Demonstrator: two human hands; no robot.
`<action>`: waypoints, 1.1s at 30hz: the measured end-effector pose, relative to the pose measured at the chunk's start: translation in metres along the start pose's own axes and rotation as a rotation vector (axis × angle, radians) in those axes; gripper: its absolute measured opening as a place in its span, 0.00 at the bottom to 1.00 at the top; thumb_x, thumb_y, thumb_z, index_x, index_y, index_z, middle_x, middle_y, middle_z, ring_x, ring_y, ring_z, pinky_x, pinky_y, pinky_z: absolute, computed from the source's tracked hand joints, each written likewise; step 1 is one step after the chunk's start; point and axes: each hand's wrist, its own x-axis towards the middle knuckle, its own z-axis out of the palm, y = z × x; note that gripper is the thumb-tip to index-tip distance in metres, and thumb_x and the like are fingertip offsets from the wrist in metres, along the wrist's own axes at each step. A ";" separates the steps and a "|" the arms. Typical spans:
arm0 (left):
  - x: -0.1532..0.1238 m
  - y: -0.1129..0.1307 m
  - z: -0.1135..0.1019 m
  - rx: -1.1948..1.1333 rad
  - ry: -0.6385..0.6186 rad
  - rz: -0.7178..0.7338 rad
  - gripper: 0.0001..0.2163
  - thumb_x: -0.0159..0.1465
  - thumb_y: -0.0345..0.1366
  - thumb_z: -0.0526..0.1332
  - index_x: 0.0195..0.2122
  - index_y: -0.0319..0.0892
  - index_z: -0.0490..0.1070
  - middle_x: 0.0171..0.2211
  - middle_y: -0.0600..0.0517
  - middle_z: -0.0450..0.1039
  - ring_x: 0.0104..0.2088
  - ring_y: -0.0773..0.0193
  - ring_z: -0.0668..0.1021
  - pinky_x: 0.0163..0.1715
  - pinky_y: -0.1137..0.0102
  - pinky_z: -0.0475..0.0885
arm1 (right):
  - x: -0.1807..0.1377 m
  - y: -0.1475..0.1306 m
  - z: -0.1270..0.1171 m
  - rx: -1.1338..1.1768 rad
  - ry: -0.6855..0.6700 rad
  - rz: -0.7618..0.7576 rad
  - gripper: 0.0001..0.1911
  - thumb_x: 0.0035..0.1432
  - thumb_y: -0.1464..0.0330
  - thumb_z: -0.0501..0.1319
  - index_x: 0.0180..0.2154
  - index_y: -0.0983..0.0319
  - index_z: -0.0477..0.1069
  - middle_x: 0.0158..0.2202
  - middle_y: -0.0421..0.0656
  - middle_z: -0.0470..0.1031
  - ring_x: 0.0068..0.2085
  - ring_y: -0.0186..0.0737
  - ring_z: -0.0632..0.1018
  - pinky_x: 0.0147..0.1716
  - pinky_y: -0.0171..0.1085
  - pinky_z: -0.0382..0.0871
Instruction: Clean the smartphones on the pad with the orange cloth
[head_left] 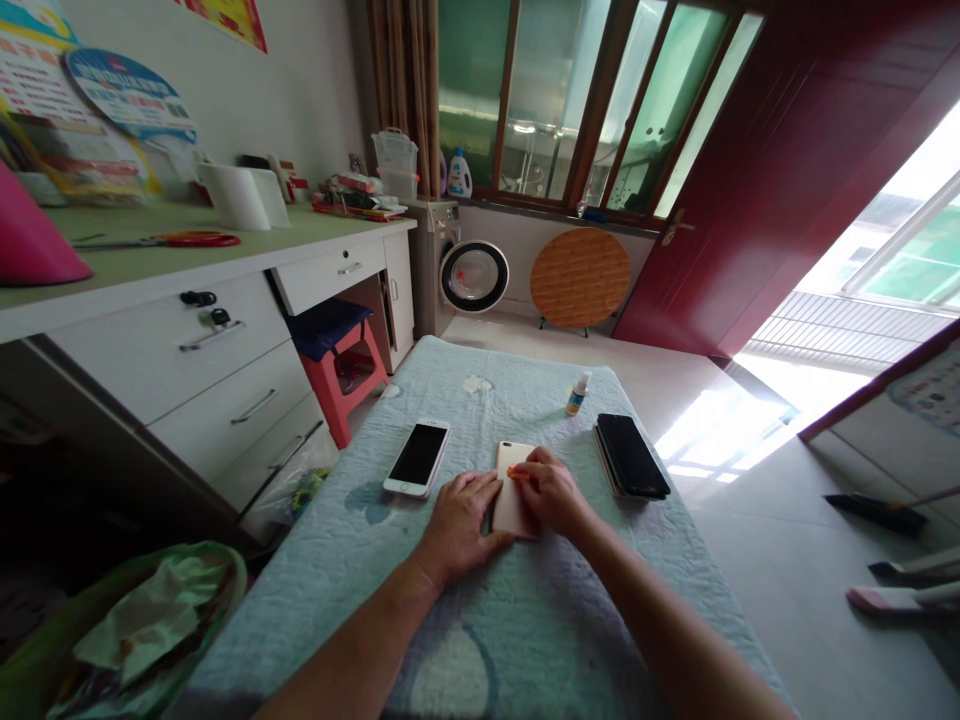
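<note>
A gold-pink smartphone (516,512) lies face down on the cloth-covered table, its camera at the far end. My left hand (459,525) rests along the phone's left side, fingers at its edge and thumb near its bottom corner, holding it in place. Pinched in my right hand (553,490) is a small orange cloth (514,472), pressed against the phone's back. A white smartphone (420,456) lies screen up to the left. On the right, a black smartphone (631,455) is stacked on another device. A small spray bottle (577,394) stands upright behind them.
The pale blue quilted cover (480,385) drapes the table. A white desk (217,340) runs along the left, with a red stool (341,370) under it. A bin (150,630) with crumpled paper sits at lower left. The washing machine's round door (474,276) hangs open beyond.
</note>
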 end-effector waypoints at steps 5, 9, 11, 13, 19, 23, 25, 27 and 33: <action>-0.001 -0.002 0.004 -0.003 0.030 -0.019 0.28 0.57 0.52 0.64 0.55 0.44 0.68 0.57 0.45 0.68 0.55 0.47 0.68 0.54 0.55 0.62 | -0.036 -0.021 -0.003 0.098 -0.113 -0.127 0.13 0.63 0.72 0.54 0.39 0.59 0.78 0.37 0.43 0.69 0.36 0.33 0.72 0.38 0.31 0.65; -0.001 -0.002 0.004 0.000 0.029 -0.015 0.29 0.56 0.54 0.64 0.55 0.44 0.68 0.57 0.45 0.68 0.56 0.47 0.67 0.54 0.55 0.62 | -0.049 -0.020 -0.010 0.126 -0.168 -0.132 0.12 0.63 0.71 0.55 0.41 0.58 0.78 0.38 0.43 0.69 0.37 0.33 0.73 0.39 0.30 0.66; -0.001 -0.001 0.004 -0.004 0.027 -0.016 0.30 0.55 0.54 0.65 0.55 0.44 0.68 0.57 0.45 0.68 0.56 0.47 0.67 0.55 0.55 0.62 | -0.046 -0.013 -0.012 0.111 -0.166 -0.129 0.12 0.62 0.72 0.56 0.41 0.57 0.78 0.38 0.43 0.70 0.37 0.33 0.73 0.39 0.30 0.66; 0.000 -0.001 0.002 -0.007 0.024 -0.020 0.30 0.54 0.54 0.65 0.55 0.45 0.68 0.57 0.46 0.68 0.56 0.47 0.67 0.55 0.55 0.62 | -0.039 -0.003 -0.012 0.082 -0.136 -0.111 0.12 0.61 0.73 0.56 0.41 0.58 0.78 0.38 0.43 0.70 0.37 0.34 0.73 0.39 0.31 0.66; 0.001 0.001 0.001 0.000 0.002 -0.025 0.31 0.53 0.49 0.67 0.56 0.44 0.67 0.58 0.46 0.67 0.56 0.47 0.66 0.55 0.55 0.61 | 0.002 0.021 -0.008 -0.061 0.003 0.087 0.12 0.62 0.70 0.56 0.36 0.60 0.79 0.33 0.42 0.70 0.36 0.34 0.72 0.38 0.31 0.63; 0.000 0.000 0.001 -0.001 0.016 -0.020 0.30 0.53 0.48 0.68 0.56 0.44 0.67 0.58 0.47 0.67 0.55 0.48 0.67 0.55 0.57 0.61 | 0.025 0.027 -0.008 -0.187 0.043 0.258 0.13 0.63 0.68 0.54 0.34 0.61 0.79 0.30 0.42 0.69 0.34 0.35 0.72 0.37 0.31 0.60; 0.000 0.000 0.000 -0.002 0.016 -0.022 0.30 0.53 0.48 0.68 0.56 0.44 0.67 0.57 0.47 0.68 0.55 0.48 0.67 0.55 0.57 0.61 | 0.029 0.028 -0.008 -0.200 0.048 0.288 0.14 0.63 0.68 0.54 0.34 0.62 0.79 0.30 0.43 0.70 0.35 0.35 0.72 0.37 0.31 0.60; 0.000 0.001 0.000 -0.002 0.007 -0.028 0.31 0.52 0.48 0.68 0.56 0.44 0.67 0.58 0.47 0.67 0.55 0.48 0.67 0.55 0.57 0.61 | 0.029 0.028 -0.009 -0.201 0.046 0.300 0.14 0.62 0.68 0.54 0.33 0.62 0.79 0.30 0.43 0.71 0.35 0.36 0.72 0.37 0.31 0.59; 0.000 0.002 0.000 -0.001 -0.002 -0.034 0.29 0.53 0.49 0.67 0.55 0.45 0.68 0.58 0.47 0.67 0.56 0.47 0.66 0.55 0.56 0.61 | 0.007 0.019 -0.013 -0.182 0.008 0.309 0.13 0.60 0.68 0.56 0.34 0.61 0.79 0.30 0.42 0.72 0.33 0.35 0.73 0.36 0.31 0.60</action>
